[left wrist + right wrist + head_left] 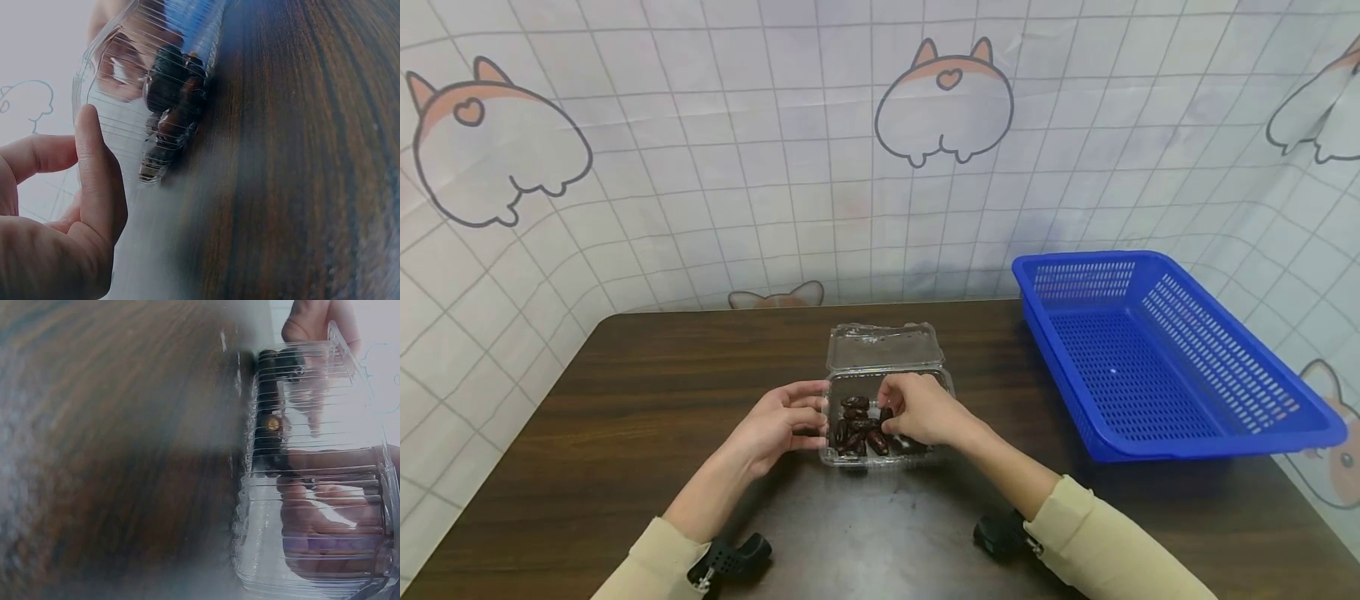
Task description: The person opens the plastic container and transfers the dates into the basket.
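A clear plastic clamshell box (887, 460) stands on the table with its lid (886, 347) folded back. Several dark brown dates (855, 423) lie mostly in its left half; through the ribbed wall in the left wrist view, the dates (167, 87) look clustered at the bottom. My left hand (775, 425) touches the box's left side with spread fingertips. Reaching in from the right, my right hand (925, 408) pinches a date (886, 414) between thumb and fingers. In the right wrist view, the right hand (328, 519) shows through the plastic wall, its fingertips beside the dates.
A large blue plastic basket (1120, 383) with slotted sides stands at the right of the dark wood-grain table (647, 392). Behind the table hangs a white gridded sheet (775, 167) with cartoon animals. Black wrist-worn devices (1000, 533) sit at both cuffs.
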Tool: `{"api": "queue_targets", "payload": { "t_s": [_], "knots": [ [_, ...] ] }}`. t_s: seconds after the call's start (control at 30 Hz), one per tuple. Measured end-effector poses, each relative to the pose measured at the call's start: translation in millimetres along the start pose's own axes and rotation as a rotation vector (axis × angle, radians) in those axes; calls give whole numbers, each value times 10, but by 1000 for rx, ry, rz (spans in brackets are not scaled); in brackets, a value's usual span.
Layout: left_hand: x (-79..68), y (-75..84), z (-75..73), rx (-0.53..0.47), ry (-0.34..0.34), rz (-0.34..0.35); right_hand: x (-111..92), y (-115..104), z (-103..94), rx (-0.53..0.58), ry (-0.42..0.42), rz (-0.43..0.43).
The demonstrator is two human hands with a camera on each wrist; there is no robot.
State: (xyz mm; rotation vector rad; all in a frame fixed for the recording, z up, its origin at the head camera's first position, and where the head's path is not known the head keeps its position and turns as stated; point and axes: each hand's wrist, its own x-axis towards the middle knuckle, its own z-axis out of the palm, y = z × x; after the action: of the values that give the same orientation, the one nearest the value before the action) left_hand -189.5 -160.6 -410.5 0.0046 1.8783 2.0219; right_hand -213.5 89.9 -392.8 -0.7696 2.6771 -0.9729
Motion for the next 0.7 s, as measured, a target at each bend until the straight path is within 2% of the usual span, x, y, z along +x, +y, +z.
{"api": "queue_targets", "payload": {
  "t_s": [0.4,0.7],
  "knots": [
    [-3,23,14,0,6,-6,-51,16,-55,134,72,-55],
    [0,11,7,-4,-2,-8,-96,11,-81,258,123,-61]
  ]
}}
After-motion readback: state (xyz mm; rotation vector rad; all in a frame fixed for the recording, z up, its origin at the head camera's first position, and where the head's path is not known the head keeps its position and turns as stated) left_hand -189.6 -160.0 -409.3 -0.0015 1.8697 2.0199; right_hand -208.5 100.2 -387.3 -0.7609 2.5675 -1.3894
